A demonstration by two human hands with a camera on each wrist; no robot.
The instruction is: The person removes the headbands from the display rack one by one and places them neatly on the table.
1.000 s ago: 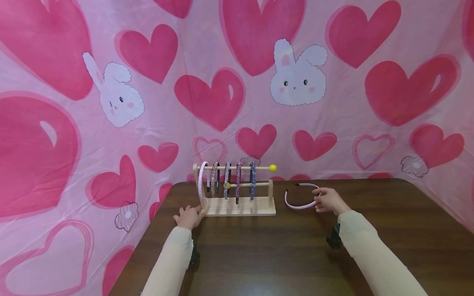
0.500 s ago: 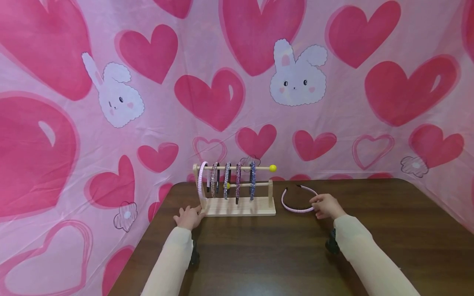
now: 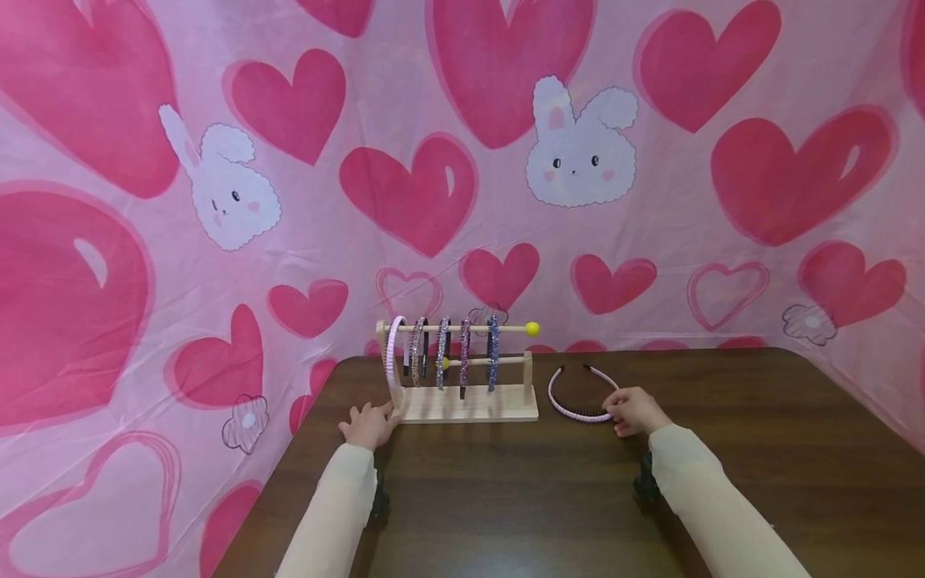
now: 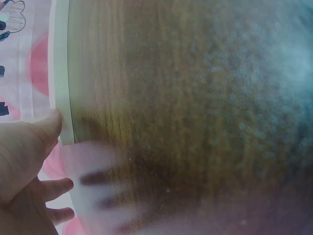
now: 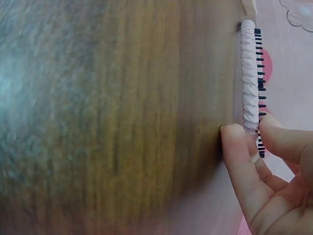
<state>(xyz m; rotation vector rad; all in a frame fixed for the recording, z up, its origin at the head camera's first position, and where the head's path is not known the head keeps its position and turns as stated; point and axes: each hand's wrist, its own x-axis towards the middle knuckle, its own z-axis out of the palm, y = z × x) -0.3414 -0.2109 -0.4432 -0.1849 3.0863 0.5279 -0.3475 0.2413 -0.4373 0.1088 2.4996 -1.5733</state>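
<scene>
My right hand [image 3: 637, 411] pinches one end of the curve of a pale pink headband [image 3: 578, 416], right of the wooden rack. Its ruffled outside and row of dark teeth [image 5: 261, 83] show in the right wrist view, thumb on one side and fingers on the other. The band's two dark tips point toward the back wall, and it is level with the tabletop. My left hand [image 3: 368, 425], fingers spread, touches the left end of the headband rack [image 3: 470, 411]; in the left wrist view the thumb [image 4: 53, 122] rests against the base's edge.
On the rack's upper bar hang a pale pink headband [image 3: 393, 353] and several glittery ones, including a blue headband [image 3: 494, 353]. A yellow ball [image 3: 532, 328] caps that bar. Behind the brown table [image 3: 506, 498] hangs a pink heart-print cloth [image 3: 672, 209].
My right hand has come a little nearer and leftward, turning the headband so its open end faces the back wall. The left hand has stayed at the rack.
</scene>
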